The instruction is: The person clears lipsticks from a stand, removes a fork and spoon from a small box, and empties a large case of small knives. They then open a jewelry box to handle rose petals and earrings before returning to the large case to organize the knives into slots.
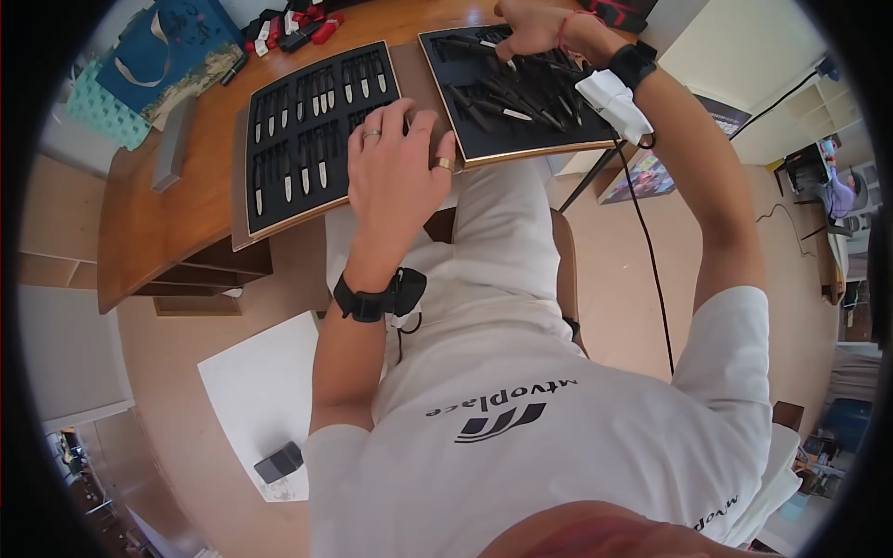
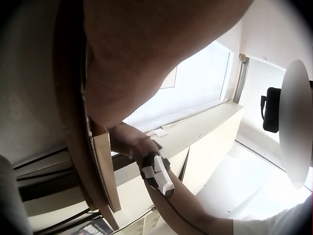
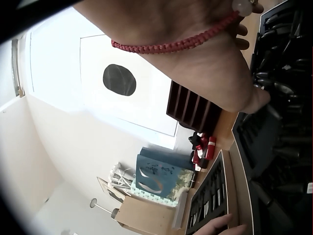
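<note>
My left hand (image 1: 395,167) lies over the inner near corner of a flat case half (image 1: 244,228), fingers bent over the black insert. In that half, slim black pen-like pieces (image 1: 323,175) with silvery ends sit upright in two rows of slots. My right hand (image 1: 544,33) is at the far edge of the other case half (image 1: 595,146), its thumb (image 3: 257,100) apart from the fingers and beside a heap of loose black pen-like pieces (image 1: 507,98). The left wrist view shows mostly the underside of my left forearm and hand, the fingertips hidden.
A wooden desk (image 1: 139,242) bears the case. At its far left stand a blue gift bag (image 1: 172,56), a mint bag (image 1: 104,102) and a grey bar-like box (image 1: 174,144). Red and black small items (image 1: 293,33) lie behind. A cable (image 1: 651,251) hangs from my right wrist.
</note>
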Tool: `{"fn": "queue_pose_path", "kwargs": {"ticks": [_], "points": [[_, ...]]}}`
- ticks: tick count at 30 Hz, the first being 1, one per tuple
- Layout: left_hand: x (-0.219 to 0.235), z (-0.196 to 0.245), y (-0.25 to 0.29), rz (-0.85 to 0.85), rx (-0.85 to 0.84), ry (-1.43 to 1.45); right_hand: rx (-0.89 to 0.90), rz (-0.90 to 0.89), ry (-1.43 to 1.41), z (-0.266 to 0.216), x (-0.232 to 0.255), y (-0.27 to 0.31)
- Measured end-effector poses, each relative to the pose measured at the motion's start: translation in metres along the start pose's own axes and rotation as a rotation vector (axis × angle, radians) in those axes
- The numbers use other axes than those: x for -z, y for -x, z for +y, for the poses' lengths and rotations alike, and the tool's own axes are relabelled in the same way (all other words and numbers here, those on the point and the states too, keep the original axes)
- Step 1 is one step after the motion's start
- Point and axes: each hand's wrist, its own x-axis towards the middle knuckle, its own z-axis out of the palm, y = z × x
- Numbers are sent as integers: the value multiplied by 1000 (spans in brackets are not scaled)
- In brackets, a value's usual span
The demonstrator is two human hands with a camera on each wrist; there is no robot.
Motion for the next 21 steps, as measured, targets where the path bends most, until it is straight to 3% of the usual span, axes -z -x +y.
{"fn": "queue_pose_path", "kwargs": {"ticks": [3,4,13,21], "points": [[1,0,0,-14,4,-9,58,153,274,50,-33,-61],[0,-1,0,-14,0,-9,-14,97,312,45,-32,-60],[1,-1,1,-16,-9,10,-81,145,344,24,-40,-46],[2,0,0,-10,4,38,-108,158,406,48,-35,-49]]}}
